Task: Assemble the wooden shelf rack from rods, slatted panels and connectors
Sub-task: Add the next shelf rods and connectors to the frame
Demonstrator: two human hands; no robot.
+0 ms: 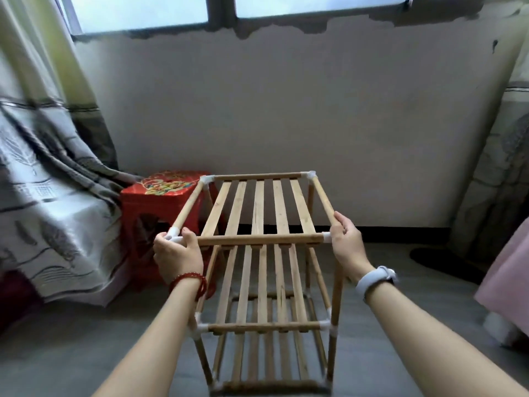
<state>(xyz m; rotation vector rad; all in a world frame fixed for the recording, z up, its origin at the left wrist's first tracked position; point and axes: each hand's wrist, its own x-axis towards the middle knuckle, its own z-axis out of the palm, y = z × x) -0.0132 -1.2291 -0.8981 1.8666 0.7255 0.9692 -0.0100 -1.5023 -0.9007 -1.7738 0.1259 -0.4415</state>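
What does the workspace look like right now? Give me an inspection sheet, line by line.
Surface: grey floor; the rack stands on it.
Job's things: wooden shelf rack upright, three slatted tiers; top slatted panel framed by rods and white corner connectors.
Clutter: red plastic stool behind the rack's left side.
Grippers: left hand grips the near left top corner; right hand grips the near right top corner.
Cables: nothing seen.
Surroundings: patterned curtain at left, white wall, window above, pink fabric at right.
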